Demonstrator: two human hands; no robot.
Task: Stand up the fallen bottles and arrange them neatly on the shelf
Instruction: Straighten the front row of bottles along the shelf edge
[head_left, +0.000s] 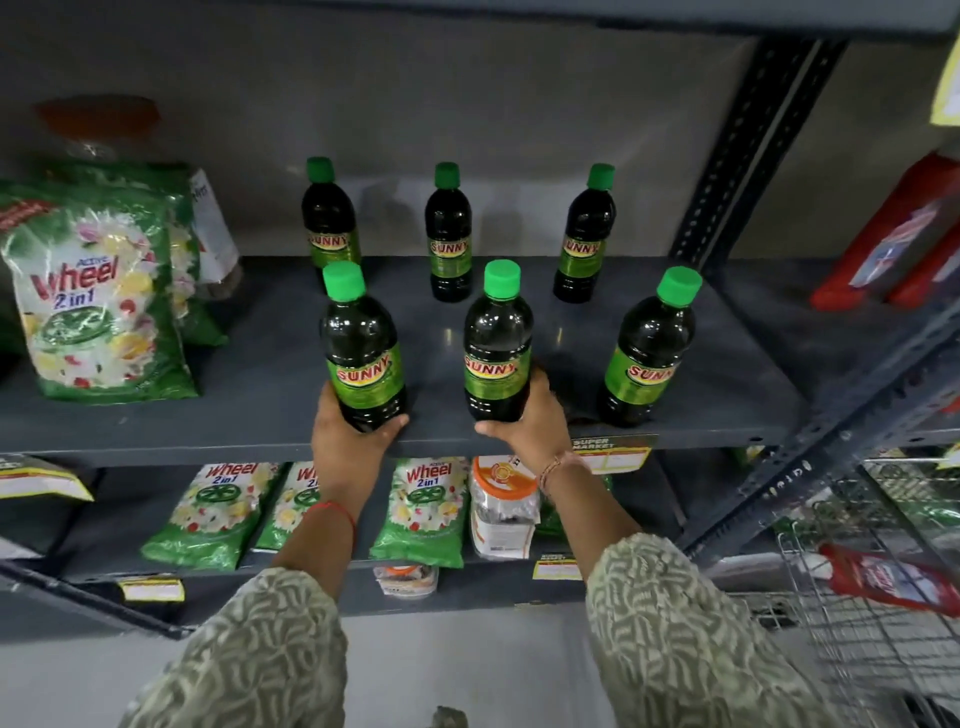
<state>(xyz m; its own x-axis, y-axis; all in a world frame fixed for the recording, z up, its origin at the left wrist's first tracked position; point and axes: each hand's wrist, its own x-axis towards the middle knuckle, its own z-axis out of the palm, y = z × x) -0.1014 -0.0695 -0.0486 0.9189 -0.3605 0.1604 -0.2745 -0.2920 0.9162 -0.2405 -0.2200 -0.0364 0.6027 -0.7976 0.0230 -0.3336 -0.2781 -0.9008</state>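
Several dark "Sunny" bottles with green caps stand upright on the grey shelf (260, 395) in two rows. My left hand (348, 436) grips the base of the front left bottle (362, 348). Around the base of the front middle bottle (497, 348) my right hand (530, 421) is wrapped. The front right bottle (647, 353) stands free near the shelf's edge. Behind them stand the back left bottle (328, 218), the back middle bottle (448, 234) and the back right bottle (586, 234). No bottle lies on its side.
Green Wheel detergent bags (98, 296) stand at the shelf's left. More such bags (218, 514) and a jar (501, 504) fill the lower shelf. A slotted upright post (748, 150) bounds the right side. Red packs (893, 234) sit beyond it, with a wire trolley (872, 613) at lower right.
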